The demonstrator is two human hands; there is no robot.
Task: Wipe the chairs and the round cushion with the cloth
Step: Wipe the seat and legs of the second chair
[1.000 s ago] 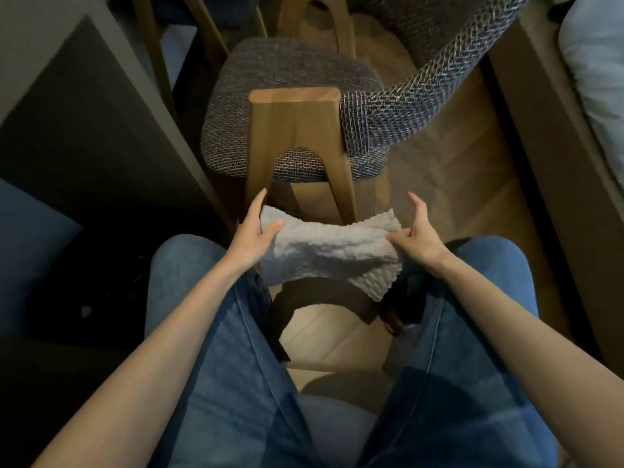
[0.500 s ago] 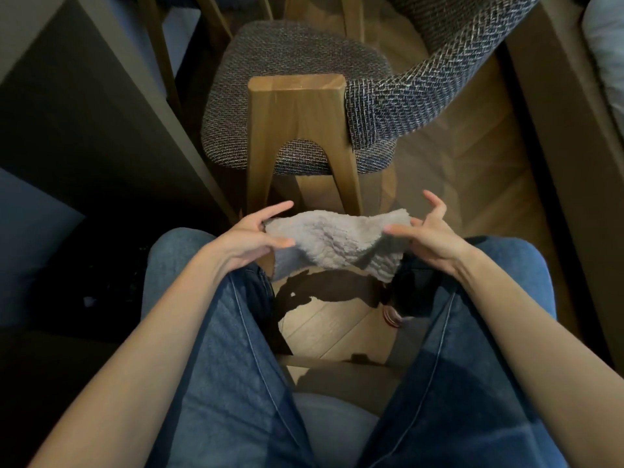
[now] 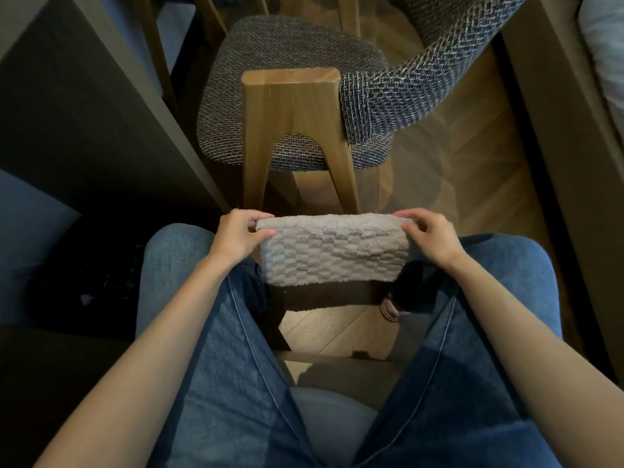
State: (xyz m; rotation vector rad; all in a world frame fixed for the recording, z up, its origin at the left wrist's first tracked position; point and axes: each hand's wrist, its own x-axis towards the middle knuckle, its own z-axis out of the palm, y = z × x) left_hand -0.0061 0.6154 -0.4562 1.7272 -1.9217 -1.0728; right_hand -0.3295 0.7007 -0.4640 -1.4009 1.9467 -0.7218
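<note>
A grey textured cloth [image 3: 332, 253] hangs flat between my knees, stretched by its top corners. My left hand [image 3: 238, 233] pinches the cloth's left top corner, and my right hand [image 3: 429, 236] pinches the right one. Straight ahead stands a chair [image 3: 290, 106] with a grey woven seat, a curved woven backrest [image 3: 422, 82] and a wooden frame. Part of another seat [image 3: 332, 417], pale grey, shows under me between my legs. No round cushion is in view.
A dark table [image 3: 84, 123] fills the left side, close to the chair. A wooden bench edge [image 3: 574, 163] with a pale cushion [image 3: 604, 42] runs along the right. The floor is herringbone wood [image 3: 472, 184]. More wooden chair legs [image 3: 158, 49] stand at the back.
The cloth was bunched between my hands; now it is pulled out flat and folded into a neat rectangle. Both hands have shifted to pinch its top corners.
</note>
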